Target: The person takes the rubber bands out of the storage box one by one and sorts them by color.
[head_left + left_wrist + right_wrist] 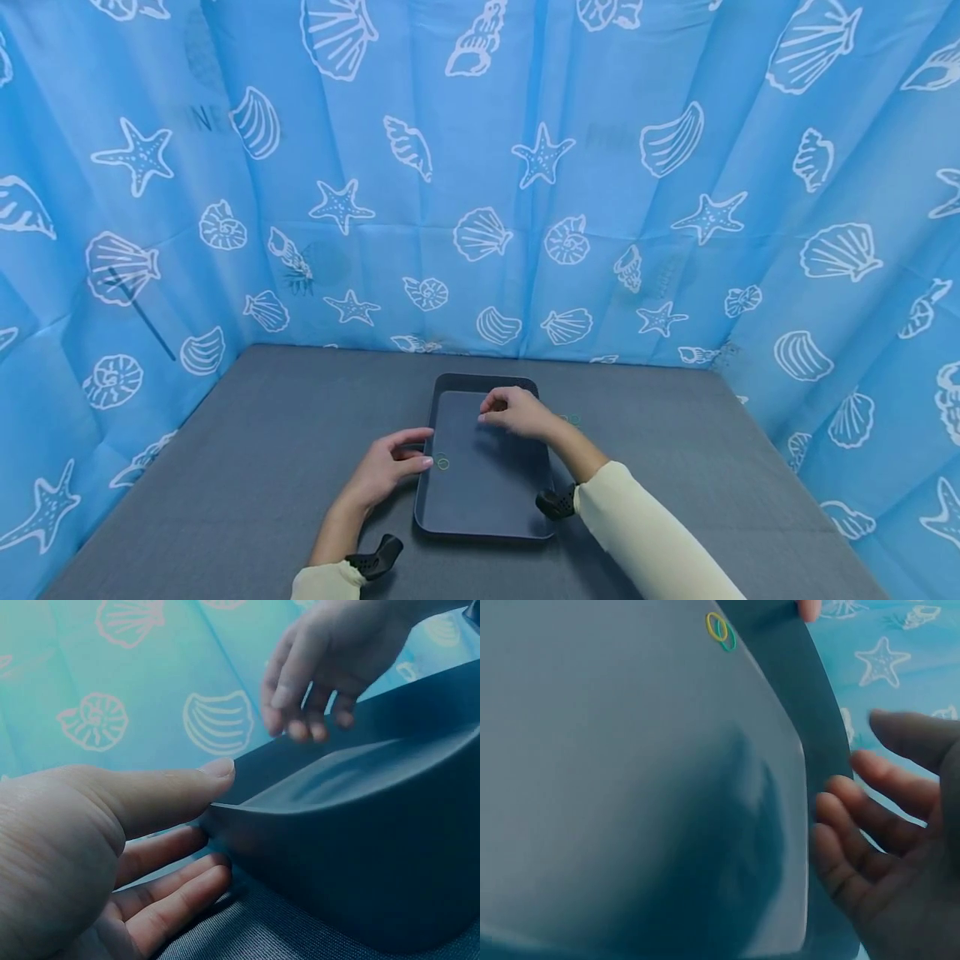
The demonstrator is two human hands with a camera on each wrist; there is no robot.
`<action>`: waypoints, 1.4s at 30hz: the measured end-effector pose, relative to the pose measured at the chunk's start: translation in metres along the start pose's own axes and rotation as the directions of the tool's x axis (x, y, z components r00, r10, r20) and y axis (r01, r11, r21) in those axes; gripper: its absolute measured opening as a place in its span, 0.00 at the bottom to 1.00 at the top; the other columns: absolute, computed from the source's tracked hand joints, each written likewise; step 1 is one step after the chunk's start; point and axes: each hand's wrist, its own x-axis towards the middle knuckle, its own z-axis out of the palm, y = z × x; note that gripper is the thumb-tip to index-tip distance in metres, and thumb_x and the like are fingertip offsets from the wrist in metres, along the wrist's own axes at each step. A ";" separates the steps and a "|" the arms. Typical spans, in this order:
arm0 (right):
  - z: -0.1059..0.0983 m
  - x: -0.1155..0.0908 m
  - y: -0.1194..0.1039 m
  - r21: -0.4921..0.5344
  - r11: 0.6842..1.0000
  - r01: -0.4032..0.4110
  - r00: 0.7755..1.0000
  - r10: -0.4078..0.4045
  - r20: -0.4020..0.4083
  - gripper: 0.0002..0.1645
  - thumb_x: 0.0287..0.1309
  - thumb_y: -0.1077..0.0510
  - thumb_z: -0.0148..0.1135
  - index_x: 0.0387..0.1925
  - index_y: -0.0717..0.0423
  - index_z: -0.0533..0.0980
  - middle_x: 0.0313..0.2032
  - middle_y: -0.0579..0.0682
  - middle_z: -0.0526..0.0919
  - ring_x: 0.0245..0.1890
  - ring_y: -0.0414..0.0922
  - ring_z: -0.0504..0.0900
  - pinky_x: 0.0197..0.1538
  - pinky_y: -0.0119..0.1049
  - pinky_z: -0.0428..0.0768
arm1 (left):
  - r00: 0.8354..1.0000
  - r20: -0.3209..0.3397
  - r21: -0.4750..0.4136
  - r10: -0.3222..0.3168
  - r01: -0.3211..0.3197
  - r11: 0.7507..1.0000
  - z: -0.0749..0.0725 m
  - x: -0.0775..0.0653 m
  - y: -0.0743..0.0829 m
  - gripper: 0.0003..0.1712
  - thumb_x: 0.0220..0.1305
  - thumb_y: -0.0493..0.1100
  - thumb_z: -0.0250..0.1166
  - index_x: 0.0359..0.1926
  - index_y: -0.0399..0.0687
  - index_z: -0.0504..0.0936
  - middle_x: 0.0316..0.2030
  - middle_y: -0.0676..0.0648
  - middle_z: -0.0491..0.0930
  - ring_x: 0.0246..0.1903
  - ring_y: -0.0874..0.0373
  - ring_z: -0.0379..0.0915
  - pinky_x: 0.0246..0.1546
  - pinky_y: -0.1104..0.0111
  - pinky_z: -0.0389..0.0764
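My left hand (386, 467) is at the left side of a dark grey tray (487, 517), thumb tip right at the rim and fingers fairly straight along the outside wall. Over the far half of the tray hovers my right hand (517, 412), its fingers loosely bent. The right wrist view shows a gap between that hand's thumb and fingers (847, 817), with nothing in it. A yellow rubber band (716, 627) and a green rubber band (730, 639) overlap on the tray floor, close to the left wall.
Small green and yellow bands (573, 419) lie on the grey tabletop (660, 467) just right of the tray, partly hidden by the right forearm. Behind the table and along its sides hangs a blue curtain (450, 167) with white shells and starfish.
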 end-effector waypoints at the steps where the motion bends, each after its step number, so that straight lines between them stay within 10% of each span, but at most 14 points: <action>1: 0.001 0.001 -0.001 -0.019 1.000 0.002 0.999 -0.001 0.033 0.07 0.63 0.58 0.63 0.40 0.58 0.80 0.34 0.46 0.80 0.32 0.43 0.77 0.32 0.36 0.77 | 1.000 -0.001 0.000 0.000 0.000 1.000 0.000 0.000 0.000 0.25 0.61 0.42 0.70 0.60 0.49 0.79 0.59 0.42 0.74 0.46 0.52 0.75 0.49 0.54 0.77; 14: 0.033 0.022 -0.012 -0.026 0.997 0.077 0.975 -0.070 0.209 0.10 0.63 0.60 0.63 0.44 0.59 0.80 0.35 0.43 0.81 0.35 0.40 0.77 0.42 0.38 0.76 | 1.000 -0.001 0.008 -0.004 0.004 1.000 -0.003 0.002 0.003 0.25 0.61 0.42 0.69 0.60 0.49 0.78 0.59 0.43 0.74 0.47 0.51 0.75 0.49 0.54 0.77; 42: 0.068 0.031 -0.022 -0.117 0.990 -0.079 0.982 0.098 0.160 0.04 0.55 0.64 0.69 0.27 0.55 0.80 0.24 0.44 0.78 0.25 0.40 0.74 0.31 0.33 0.71 | 1.000 0.009 -0.010 -0.019 0.019 1.000 -0.001 0.002 0.001 0.25 0.61 0.42 0.69 0.60 0.48 0.79 0.59 0.42 0.74 0.49 0.50 0.75 0.50 0.54 0.77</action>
